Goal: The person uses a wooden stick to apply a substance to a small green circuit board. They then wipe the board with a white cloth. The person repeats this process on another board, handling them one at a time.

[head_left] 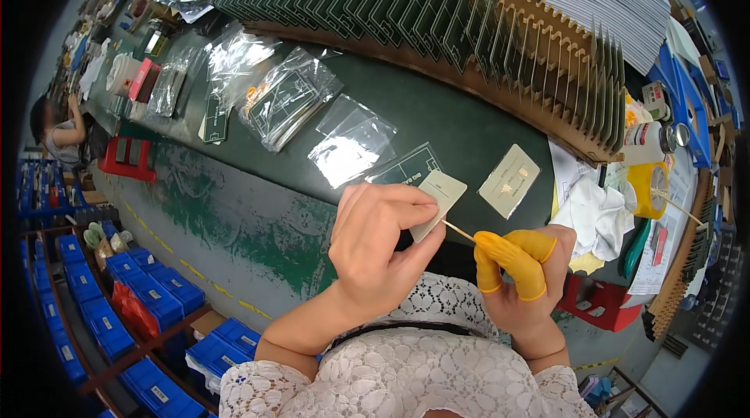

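Observation:
Pinched between the fingers and thumb of my left hand [376, 242] is a small, flat, pale grey plate [442, 190] with rounded corners, held tilted above the table's near edge. My right hand [522, 281], with yellow finger cots on several fingers, grips a thin wooden swab stick [459, 231]. The stick's far end meets the lower edge of the plate; its tip is hard to make out. A similar pale plate [510, 181] lies on the green table just beyond my hands. Partly hidden behind my left hand is a dark green panel with pale lines [418, 166].
Wooden racks [539, 94] of upright dark green panels span the back. Clear plastic bags [351, 141] and bagged panels [285, 109] lie left. A white cloth [594, 215], yellow container [647, 190] and bottle [644, 143] stand right. Blue bins [148, 391] and a person [66, 133] are farther left.

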Demonstrator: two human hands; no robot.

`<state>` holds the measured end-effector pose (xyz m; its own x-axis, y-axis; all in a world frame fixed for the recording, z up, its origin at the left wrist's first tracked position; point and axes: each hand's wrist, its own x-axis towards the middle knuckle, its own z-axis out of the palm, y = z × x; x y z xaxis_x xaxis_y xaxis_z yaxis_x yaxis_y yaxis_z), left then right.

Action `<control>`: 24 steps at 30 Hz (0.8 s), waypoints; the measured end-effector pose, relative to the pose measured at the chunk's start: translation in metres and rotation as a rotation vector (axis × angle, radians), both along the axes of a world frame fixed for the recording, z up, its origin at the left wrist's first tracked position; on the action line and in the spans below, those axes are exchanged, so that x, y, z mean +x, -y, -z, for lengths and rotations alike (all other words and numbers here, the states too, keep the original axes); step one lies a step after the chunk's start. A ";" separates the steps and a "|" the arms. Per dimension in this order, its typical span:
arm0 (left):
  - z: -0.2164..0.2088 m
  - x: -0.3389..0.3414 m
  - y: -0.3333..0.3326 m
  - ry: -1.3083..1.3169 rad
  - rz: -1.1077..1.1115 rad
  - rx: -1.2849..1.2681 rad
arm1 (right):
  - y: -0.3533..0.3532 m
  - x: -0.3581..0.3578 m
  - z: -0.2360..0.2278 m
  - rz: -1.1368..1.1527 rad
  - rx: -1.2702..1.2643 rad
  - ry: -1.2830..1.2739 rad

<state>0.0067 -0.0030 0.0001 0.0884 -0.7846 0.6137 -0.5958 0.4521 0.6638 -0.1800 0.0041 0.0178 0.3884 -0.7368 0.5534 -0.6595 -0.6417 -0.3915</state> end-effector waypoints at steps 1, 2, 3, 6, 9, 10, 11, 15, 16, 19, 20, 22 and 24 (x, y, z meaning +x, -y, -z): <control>0.000 0.000 0.000 0.002 0.001 -0.001 | 0.000 0.000 0.000 -0.011 -0.006 0.008; 0.000 0.000 0.000 0.004 0.001 -0.003 | 0.000 0.001 0.000 -0.022 -0.013 0.017; 0.000 0.000 0.000 0.003 0.001 -0.002 | 0.000 0.001 0.001 -0.032 -0.019 0.025; 0.000 -0.001 0.000 0.003 0.001 -0.004 | 0.000 0.002 0.000 -0.018 -0.015 0.005; 0.001 -0.001 0.000 0.001 -0.003 -0.005 | 0.001 0.002 0.002 0.011 -0.012 0.007; 0.000 -0.001 0.000 -0.002 -0.004 -0.002 | 0.001 0.002 0.001 0.008 -0.006 0.008; 0.000 -0.001 -0.001 -0.004 -0.005 0.001 | 0.001 0.001 0.001 0.004 -0.001 0.010; 0.000 -0.001 0.000 -0.003 -0.001 0.004 | 0.002 0.002 0.001 -0.007 -0.012 0.018; -0.001 -0.001 0.000 -0.002 -0.004 0.004 | 0.001 0.002 0.001 0.007 -0.004 0.014; 0.000 -0.001 0.000 -0.002 -0.008 0.004 | 0.001 0.002 0.001 0.031 0.020 0.012; 0.000 -0.001 0.000 -0.003 -0.008 0.003 | 0.001 0.002 0.001 0.027 0.028 0.017; 0.000 0.000 0.000 -0.003 -0.005 0.003 | 0.001 0.002 0.000 0.021 0.032 0.025; 0.001 0.000 0.000 -0.002 -0.003 0.002 | 0.000 0.002 -0.001 0.015 0.026 0.033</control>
